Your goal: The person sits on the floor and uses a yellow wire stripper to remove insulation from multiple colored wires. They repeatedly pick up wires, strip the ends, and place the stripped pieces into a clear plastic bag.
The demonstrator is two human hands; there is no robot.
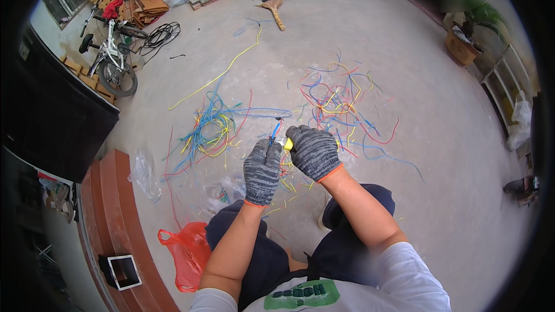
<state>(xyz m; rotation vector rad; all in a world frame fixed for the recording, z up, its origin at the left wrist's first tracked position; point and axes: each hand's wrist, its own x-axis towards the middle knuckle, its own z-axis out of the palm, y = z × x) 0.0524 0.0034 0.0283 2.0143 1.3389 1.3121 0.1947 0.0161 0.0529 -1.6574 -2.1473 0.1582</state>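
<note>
Both my hands wear grey knitted gloves with orange cuffs and meet over the concrete floor. My left hand (262, 169) pinches a short bundle of blue and red insulated wires (276, 130), whose ends point up and away from me. My right hand (314, 149) is closed on a small yellow-handled cutter (287, 143), its metal part touching or close beside the wires at my left fingertips. Its exact kind is hidden by the glove. A coil of blue, green and yellow wire (208, 132) lies to the left, a loose tangle of coloured wires (342, 104) beyond my right hand.
Cut insulation bits litter the floor around my feet. A red plastic bag (190, 255) lies by my left knee, with clear plastic bags (145, 175) farther left. Brick-red steps (117, 208) edge the left side. A straw hand broom (273, 11) and a white bicycle (113, 58) stand farther off.
</note>
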